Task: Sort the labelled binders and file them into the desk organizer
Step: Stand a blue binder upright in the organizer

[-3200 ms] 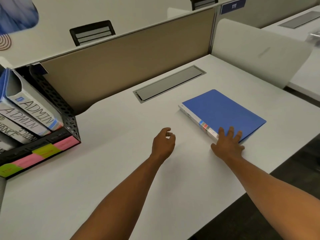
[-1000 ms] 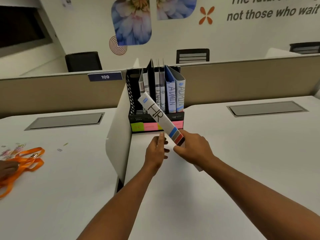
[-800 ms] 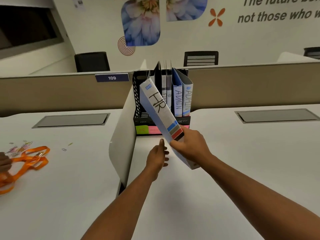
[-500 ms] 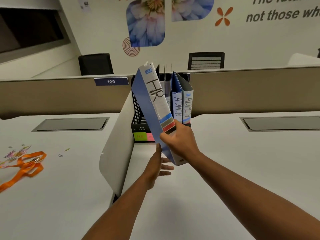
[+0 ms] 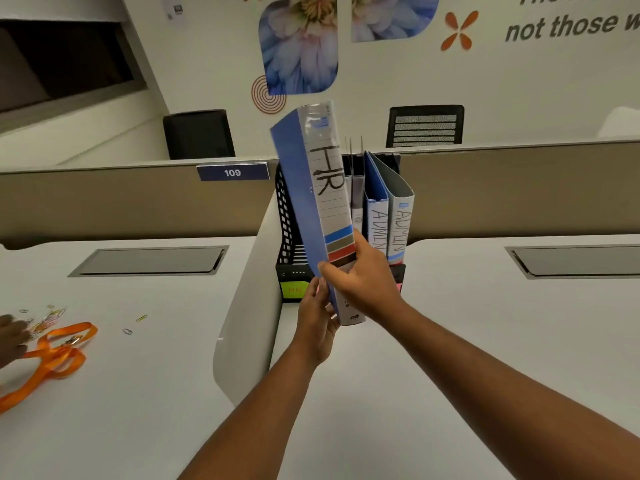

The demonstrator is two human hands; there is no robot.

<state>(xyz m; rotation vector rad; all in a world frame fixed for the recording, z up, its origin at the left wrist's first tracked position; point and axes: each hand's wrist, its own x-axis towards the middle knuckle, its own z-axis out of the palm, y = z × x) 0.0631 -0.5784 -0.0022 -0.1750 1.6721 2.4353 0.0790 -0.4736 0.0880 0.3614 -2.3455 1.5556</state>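
A blue binder with "HR" written on its spine stands nearly upright in the air, just in front of the black mesh desk organizer. My right hand grips the binder's lower spine. My left hand touches its lower left edge from below. The organizer's right slots hold two binders marked ADMIN and others half hidden behind the HR binder. A green sticky label reading HR marks the organizer's leftmost slot, whose front looks empty.
A white curved divider stands left of the organizer. On the neighbouring desk lie an orange lanyard and scattered paper clips, with another person's hand at the left edge. A grey cable flap sits at right.
The HR binder has been lifted off the desk, turned from slanted to nearly upright and carried toward the organizer. My left hand has come up to its lower edge.
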